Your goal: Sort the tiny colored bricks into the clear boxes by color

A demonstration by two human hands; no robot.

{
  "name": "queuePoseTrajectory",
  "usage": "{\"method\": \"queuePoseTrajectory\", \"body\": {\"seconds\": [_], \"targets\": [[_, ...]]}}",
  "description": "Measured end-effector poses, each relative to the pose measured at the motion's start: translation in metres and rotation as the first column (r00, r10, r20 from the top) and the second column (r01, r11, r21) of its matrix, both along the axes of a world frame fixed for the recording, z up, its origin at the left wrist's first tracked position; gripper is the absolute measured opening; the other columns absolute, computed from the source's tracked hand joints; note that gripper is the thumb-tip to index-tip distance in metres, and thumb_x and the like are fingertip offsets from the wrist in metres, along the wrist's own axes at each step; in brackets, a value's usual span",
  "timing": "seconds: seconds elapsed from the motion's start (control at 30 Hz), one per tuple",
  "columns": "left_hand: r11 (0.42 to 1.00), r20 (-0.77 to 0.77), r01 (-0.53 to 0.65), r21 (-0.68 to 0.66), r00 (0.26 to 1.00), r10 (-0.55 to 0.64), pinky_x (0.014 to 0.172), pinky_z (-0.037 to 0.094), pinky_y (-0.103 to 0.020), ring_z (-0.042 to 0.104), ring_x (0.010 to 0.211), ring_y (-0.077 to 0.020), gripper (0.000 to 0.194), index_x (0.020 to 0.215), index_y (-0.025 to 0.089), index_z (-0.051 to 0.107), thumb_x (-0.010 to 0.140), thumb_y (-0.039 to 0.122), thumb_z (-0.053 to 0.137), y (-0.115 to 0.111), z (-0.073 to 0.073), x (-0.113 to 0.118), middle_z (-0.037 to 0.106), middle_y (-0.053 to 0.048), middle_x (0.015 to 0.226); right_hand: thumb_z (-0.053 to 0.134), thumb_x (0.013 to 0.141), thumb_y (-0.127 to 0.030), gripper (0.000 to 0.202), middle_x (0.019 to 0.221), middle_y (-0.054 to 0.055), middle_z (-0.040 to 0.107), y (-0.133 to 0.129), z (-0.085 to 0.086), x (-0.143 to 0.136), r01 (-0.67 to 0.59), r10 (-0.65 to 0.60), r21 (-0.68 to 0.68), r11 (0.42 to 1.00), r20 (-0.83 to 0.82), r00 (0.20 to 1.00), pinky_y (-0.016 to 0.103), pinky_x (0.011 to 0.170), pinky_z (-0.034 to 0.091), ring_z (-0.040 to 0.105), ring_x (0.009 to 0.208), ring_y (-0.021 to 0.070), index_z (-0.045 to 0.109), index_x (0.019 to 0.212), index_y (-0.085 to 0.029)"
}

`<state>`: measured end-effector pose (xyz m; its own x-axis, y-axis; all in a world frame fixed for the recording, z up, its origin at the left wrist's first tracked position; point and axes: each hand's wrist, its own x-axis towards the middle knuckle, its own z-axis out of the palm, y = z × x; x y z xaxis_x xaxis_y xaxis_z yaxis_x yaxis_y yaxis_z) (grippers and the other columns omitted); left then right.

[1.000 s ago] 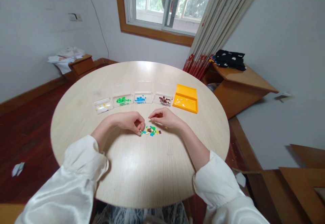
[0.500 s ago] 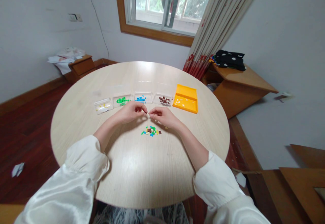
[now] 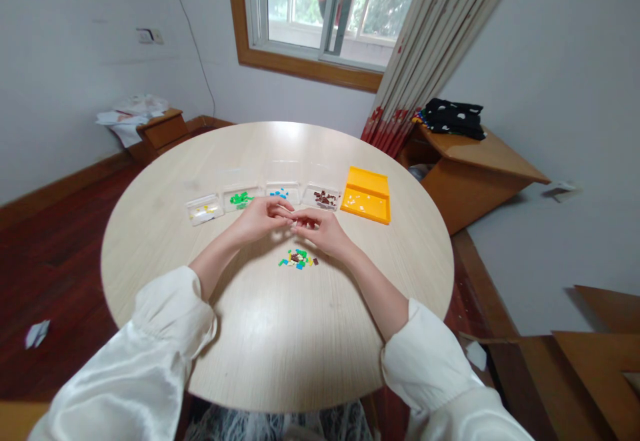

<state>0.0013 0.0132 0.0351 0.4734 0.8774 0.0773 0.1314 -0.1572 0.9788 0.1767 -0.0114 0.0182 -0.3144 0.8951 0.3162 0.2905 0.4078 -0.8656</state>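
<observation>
My left hand [image 3: 261, 219] and my right hand [image 3: 321, 229] meet above the middle of the table, fingertips touching. Both are closed in a pinch around something too small to make out. Just below them on the tabletop lies a pile of small green, blue, brown, yellow and cream pieces [image 3: 299, 259]. Beyond the hands stand clear boxes: one with yellow pieces [image 3: 204, 209], one with green pieces [image 3: 241, 199], one with blue pieces [image 3: 280, 193] and one with brown pieces [image 3: 325, 199]. An open orange box [image 3: 366, 194] holding small white pieces is at their right.
The round wooden table [image 3: 280, 334] fills the middle. A window [image 3: 320, 14] and a patterned curtain [image 3: 420, 47] are behind it. Dark cloth [image 3: 453, 119] lies on a wooden cabinet [image 3: 480, 167] at the right; papers [image 3: 133, 113] are piled at the left.
The fingers of my two hands have come closer together and now overlap. My right hand has shifted slightly left. The boxes show no clear change.
</observation>
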Motion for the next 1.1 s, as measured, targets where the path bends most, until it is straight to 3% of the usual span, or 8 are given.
{"method": "queuePoseTrajectory", "body": {"seconds": [0.2, 0.4, 0.47, 0.57, 0.67, 0.8, 0.9, 1.1], "targets": [[0.993, -0.062, 0.103, -0.064, 0.992, -0.107, 0.070, 0.048, -0.031, 0.066, 0.072, -0.0172, 0.026, 0.083, 0.013, 0.061, 0.063, 0.028, 0.071, -0.002, 0.005, -0.001, 0.071, -0.007, 0.077, 0.064, 0.074, -0.024, 0.013, 0.075, 0.003, 0.068, -0.001, 0.002, 0.002, -0.025, 0.027, -0.069, 0.997, 0.025, 0.999, 0.026, 0.066, 0.042, 0.054, 0.065, 0.0097, 0.071, 0.080, -0.015], [0.994, -0.125, -0.096, -0.048, 0.988, 0.090, 0.060, 0.043, -0.027, 0.060, 0.064, -0.0133, 0.021, 0.081, 0.014, 0.060, 0.067, 0.029, 0.066, 0.003, 0.003, -0.004, 0.070, -0.008, 0.075, 0.064, 0.070, -0.026, 0.014, 0.059, 0.000, 0.061, 0.003, 0.005, 0.014, -0.067, 0.068, -0.308, 0.949, -0.006, 0.998, 0.025, 0.058, 0.044, 0.053, 0.055, 0.0093, 0.067, 0.073, -0.012], [0.990, -0.141, -0.134, -0.033, 0.982, 0.128, 0.057, 0.041, -0.025, 0.057, 0.060, -0.0118, 0.019, 0.081, 0.014, 0.060, 0.068, 0.028, 0.063, 0.005, 0.003, -0.004, 0.070, -0.008, 0.075, 0.065, 0.069, -0.027, 0.015, 0.063, 0.002, 0.063, 0.009, 0.004, 0.019, 0.008, -0.021, -0.289, 0.957, -0.040, 0.999, 0.027, 0.061, 0.047, 0.057, 0.058, 0.0110, 0.067, 0.074, -0.013], [0.990, -0.155, -0.138, -0.025, 0.979, 0.132, 0.055, 0.039, -0.025, 0.055, 0.058, -0.0112, 0.017, 0.081, 0.015, 0.060, 0.068, 0.026, 0.061, 0.006, 0.000, -0.004, 0.069, -0.006, 0.072, 0.066, 0.069, -0.029, 0.022, 0.082, 0.007, 0.069, 0.020, 0.002, 0.029, 0.230, -0.255, -0.209, 0.950, -0.101, 0.962, 0.033, 0.074, 0.051, 0.063, 0.074, 0.0152, 0.069, 0.084, -0.014], [0.997, -0.181, -0.076, -0.003, 0.981, 0.074, 0.054, 0.039, -0.024, 0.055, 0.058, -0.0112, 0.014, 0.078, 0.014, 0.061, 0.068, 0.024, 0.061, 0.007, -0.002, -0.004, 0.067, -0.005, 0.068, 0.063, 0.074, -0.033, 0.040, 0.107, 0.011, 0.068, 0.030, -0.001, 0.039, 0.388, -0.410, -0.161, 0.908, -0.142, 0.901, 0.038, 0.090, 0.048, 0.063, 0.096, 0.0189, 0.065, 0.110, -0.015], [0.994, -0.302, 0.088, 0.061, 0.951, -0.065, 0.054, 0.038, -0.024, 0.052, 0.056, -0.0100, 0.010, 0.071, 0.015, 0.066, 0.068, 0.023, 0.060, 0.005, -0.003, -0.005, 0.064, -0.004, 0.064, 0.060, 0.079, -0.033, 0.053, 0.126, 0.013, 0.059, 0.035, -0.006, 0.048, 0.431, -0.444, -0.129, 0.893, -0.096, 0.891, 0.040, 0.098, 0.044, 0.057, 0.113, 0.0200, 0.052, 0.129, -0.018], [0.979, -0.393, 0.184, 0.085, 0.909, -0.137, 0.053, 0.036, -0.023, 0.050, 0.055, -0.0097, 0.013, 0.073, 0.014, 0.069, 0.067, 0.022, 0.060, 0.002, -0.002, -0.005, 0.064, -0.003, 0.064, 0.059, 0.080, -0.031, 0.048, 0.121, 0.013, 0.062, 0.035, -0.009, 0.048, 0.396, -0.406, -0.133, 0.909, -0.061, 0.912, 0.040, 0.095, 0.046, 0.060, 0.108, 0.0195, 0.055, 0.126, -0.017], [0.945, -0.505, 0.320, 0.066, 0.828, -0.244, 0.051, 0.032, -0.022, 0.047, 0.053, -0.0094, 0.019, 0.078, 0.014, 0.071, 0.063, 0.022, 0.063, -0.004, -0.003, -0.003, 0.061, 0.000, 0.060, 0.061, 0.075, -0.023, 0.030, 0.097, 0.013, 0.070, 0.023, -0.004, 0.034, 0.207, -0.207, -0.169, 0.964, 0.018, 0.978, 0.036, 0.080, 0.051, 0.065, 0.083, 0.0175, 0.069, 0.102, -0.012]]}}
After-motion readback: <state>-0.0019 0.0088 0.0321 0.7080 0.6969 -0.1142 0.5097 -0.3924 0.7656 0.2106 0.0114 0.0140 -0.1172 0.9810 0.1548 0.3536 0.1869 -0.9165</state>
